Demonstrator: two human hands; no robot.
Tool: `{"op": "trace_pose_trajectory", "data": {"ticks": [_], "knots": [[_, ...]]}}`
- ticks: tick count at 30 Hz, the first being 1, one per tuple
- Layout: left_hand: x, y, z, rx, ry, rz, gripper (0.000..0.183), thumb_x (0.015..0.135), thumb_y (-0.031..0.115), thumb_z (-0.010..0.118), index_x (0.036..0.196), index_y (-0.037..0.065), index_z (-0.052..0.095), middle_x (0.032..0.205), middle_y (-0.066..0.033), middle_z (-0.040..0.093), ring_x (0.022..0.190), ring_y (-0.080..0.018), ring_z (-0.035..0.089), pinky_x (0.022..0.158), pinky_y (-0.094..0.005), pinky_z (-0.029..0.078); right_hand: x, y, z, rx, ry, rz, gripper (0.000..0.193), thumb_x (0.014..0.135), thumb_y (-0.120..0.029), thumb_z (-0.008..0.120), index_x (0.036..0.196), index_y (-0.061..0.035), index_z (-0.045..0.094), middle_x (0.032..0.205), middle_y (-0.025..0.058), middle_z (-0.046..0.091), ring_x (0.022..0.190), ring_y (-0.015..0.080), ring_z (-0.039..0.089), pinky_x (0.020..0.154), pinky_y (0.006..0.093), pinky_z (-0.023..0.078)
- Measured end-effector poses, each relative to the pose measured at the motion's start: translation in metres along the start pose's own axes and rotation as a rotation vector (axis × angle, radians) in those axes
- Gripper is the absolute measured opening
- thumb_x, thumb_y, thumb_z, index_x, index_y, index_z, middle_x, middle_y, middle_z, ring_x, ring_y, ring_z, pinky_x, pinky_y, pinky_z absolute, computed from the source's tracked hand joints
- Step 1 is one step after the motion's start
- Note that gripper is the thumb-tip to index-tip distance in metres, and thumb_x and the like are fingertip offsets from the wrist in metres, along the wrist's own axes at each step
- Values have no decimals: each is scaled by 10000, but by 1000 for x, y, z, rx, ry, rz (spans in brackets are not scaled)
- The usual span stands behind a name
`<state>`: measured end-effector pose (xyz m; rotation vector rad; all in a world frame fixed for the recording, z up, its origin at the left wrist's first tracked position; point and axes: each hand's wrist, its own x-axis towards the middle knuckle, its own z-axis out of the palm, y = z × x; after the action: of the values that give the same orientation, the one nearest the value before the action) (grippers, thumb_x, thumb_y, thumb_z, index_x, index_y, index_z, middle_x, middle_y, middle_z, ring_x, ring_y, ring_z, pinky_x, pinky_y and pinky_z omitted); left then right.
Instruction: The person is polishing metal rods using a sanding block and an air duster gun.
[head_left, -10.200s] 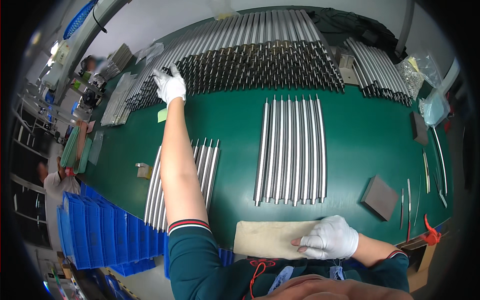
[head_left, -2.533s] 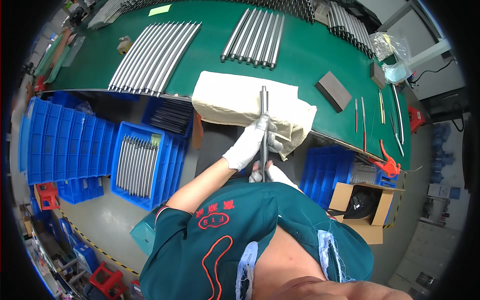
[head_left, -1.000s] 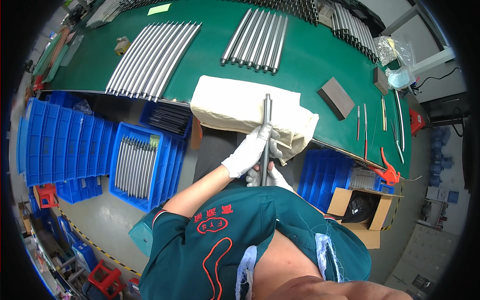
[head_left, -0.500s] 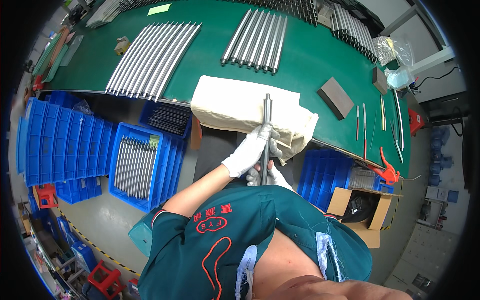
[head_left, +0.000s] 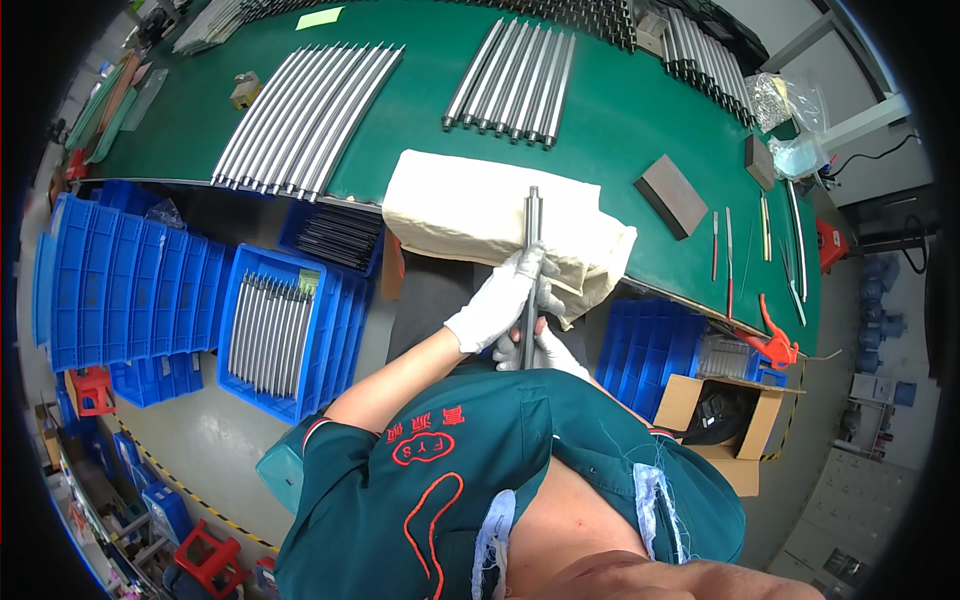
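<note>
A grey metal shaft (head_left: 533, 218) with a stepped, narrower tip points away from me, upright in the picture. Its far part overlaps a folded cream cloth (head_left: 440, 205) at the table's front edge. My left hand (head_left: 495, 308), in a white glove, is closed around the shaft's middle. Lower down, my right hand (head_left: 556, 352) grips the near end; its glove leaves some fingertips bare. Part of the right hand is hidden behind the shaft and the left hand.
On the green table (head_left: 420, 100) lie rows of silver shafts (head_left: 310, 115), more shafts (head_left: 515, 80), a dark block (head_left: 672, 195) and slim files (head_left: 730, 260). A red-handled air gun (head_left: 775, 340) hangs at the right edge. Blue crates (head_left: 320, 340) and an open carton (head_left: 735, 420) stand below.
The shaft's far tip has shifted very slightly to the left. Both hands keep their hold in nearly the same place.
</note>
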<state>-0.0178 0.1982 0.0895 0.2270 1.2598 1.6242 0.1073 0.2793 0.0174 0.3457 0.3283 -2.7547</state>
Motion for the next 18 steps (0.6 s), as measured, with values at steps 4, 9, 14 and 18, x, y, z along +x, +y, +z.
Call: {"op": "trace_pose_trajectory", "data": {"ticks": [4,9,14,18], "knots": [[7,-14,-8,-64,36,109,446,918,446,340,941,20,469,589,-20,470,445,-104,496,424,-228,441,-14,-70,61,-1742,347,312,420,862,-391,497,1102,-53,563,969,108,617,905,190,588,809,300,443],[8,-9,-5,-107,-32,113,456,922,439,343,906,4,476,586,-15,448,463,-112,479,488,-254,454,-62,-133,105,-1451,433,-865,362,799,-285,602,1031,-6,587,1050,106,596,984,203,547,871,330,408],[10,-12,-3,-88,-23,135,461,920,443,346,888,3,479,559,-14,450,452,-110,473,480,-250,448,-35,-199,89,-2969,1084,-718,493,742,-301,643,1186,-126,521,1183,158,496,1079,315,484,932,358,376],[9,-13,-3,-85,-23,151,455,920,444,344,860,16,487,545,-14,453,443,-105,470,476,-247,447,-24,-211,73,-2562,1034,-826,485,739,-342,645,1166,-136,545,1176,171,495,1054,317,500,903,357,399]]}}
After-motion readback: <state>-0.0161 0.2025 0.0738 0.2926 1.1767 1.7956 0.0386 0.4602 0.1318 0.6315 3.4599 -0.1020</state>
